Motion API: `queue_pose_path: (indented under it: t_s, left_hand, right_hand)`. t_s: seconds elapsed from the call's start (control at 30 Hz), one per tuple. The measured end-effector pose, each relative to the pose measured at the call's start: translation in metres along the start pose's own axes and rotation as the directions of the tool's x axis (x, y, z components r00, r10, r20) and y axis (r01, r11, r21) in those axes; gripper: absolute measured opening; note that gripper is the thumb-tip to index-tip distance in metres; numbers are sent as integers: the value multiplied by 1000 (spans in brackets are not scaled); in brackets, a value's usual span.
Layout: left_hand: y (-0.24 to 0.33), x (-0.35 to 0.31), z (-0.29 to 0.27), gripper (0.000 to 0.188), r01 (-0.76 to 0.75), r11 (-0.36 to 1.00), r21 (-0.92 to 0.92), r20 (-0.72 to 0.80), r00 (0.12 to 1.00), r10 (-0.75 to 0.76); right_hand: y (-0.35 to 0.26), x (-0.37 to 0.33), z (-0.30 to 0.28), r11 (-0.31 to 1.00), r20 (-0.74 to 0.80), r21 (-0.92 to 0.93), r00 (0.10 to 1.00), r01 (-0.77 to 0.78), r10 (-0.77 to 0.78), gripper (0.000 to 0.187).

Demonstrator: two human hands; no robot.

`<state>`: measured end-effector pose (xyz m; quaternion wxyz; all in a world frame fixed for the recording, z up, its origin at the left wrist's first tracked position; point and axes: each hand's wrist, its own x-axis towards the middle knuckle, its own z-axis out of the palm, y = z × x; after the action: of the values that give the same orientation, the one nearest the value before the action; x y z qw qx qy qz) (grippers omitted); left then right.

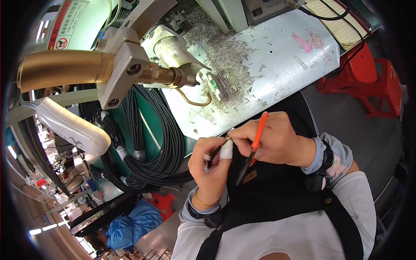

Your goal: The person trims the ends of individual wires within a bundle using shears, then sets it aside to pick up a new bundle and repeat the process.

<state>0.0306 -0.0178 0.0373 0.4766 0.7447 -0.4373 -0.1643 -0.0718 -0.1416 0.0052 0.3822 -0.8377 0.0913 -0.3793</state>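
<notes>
My left hand [207,167] is closed in a pinch, its thumb wrapped in a white cover [226,149]. Between the fingertips is a small cable end [228,138] with tiny coloured wires; its details are too small to make out. My right hand [279,141] meets it there, thumb and forefinger pressed together at the wires. That same hand also keeps a slim tool with an orange-red handle [259,132] and a dark end, lying across the fingers and slanting down toward my apron. Both hands are above my lap, just off the bench's near edge.
The pale metal bench [281,65] is strewn with small metal bits [234,52]. A clamped soldering iron [164,74] with a brown handle points over a small fixture [216,86]. Coiled black cables [169,143] lie left, below a white lamp-like tube [73,125]. Red stools [372,78] stand right; another person [134,223] sits lower left.
</notes>
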Motion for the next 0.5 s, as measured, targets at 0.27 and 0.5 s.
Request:
queue_pose_path:
  t_s: [0.27, 0.5]
  left_hand:
    - [5, 5, -1, 16, 398, 676, -620, 91, 892, -442]
    - [8, 5, 10, 13, 208, 846, -491, -131, 942, -308]
  right_hand:
    - [1, 0, 2, 996, -109, 91, 994, 18, -8, 24]
    - [-9, -2, -8, 901, 254, -134, 864, -414, 435, 33]
